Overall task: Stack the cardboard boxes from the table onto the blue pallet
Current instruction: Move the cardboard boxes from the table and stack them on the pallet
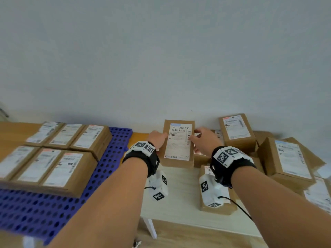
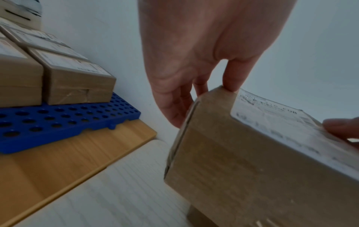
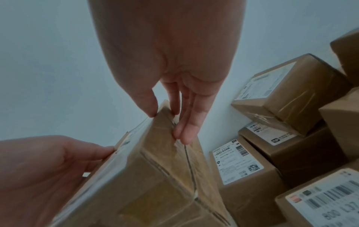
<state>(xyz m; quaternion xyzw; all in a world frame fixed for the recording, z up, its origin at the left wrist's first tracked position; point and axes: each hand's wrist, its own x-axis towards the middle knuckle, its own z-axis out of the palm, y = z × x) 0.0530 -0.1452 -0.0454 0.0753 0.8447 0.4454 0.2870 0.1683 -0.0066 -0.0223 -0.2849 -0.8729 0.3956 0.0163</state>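
Cardboard box, label up, is held between both hands above the pale table, just right of the blue pallet. Left hand is set against the box's left side, fingers extended down the end face, thumb on the top edge. Right hand mirrors it on the right side, thumb at the top corner, fingers lying along the taped seam. Both hands are clamped on the box, not curled under it.

Handling, as judged: stiff-walled, sealed with glossy tape, probably light given the fingertip hold. Tape and label are likely slick, so bare cardboard on opposite side faces is the better purchase. Crushing is thought unlikely.

Pallet contents: six labelled boxes are counted, in two rows of three and touching side by side; the near rows seen from the left wrist appear two layers deep. Bare perforated deck is left along the pallet's right and near edges.

Right of the held box, more boxes are heaped loosely on the table, some atop others.
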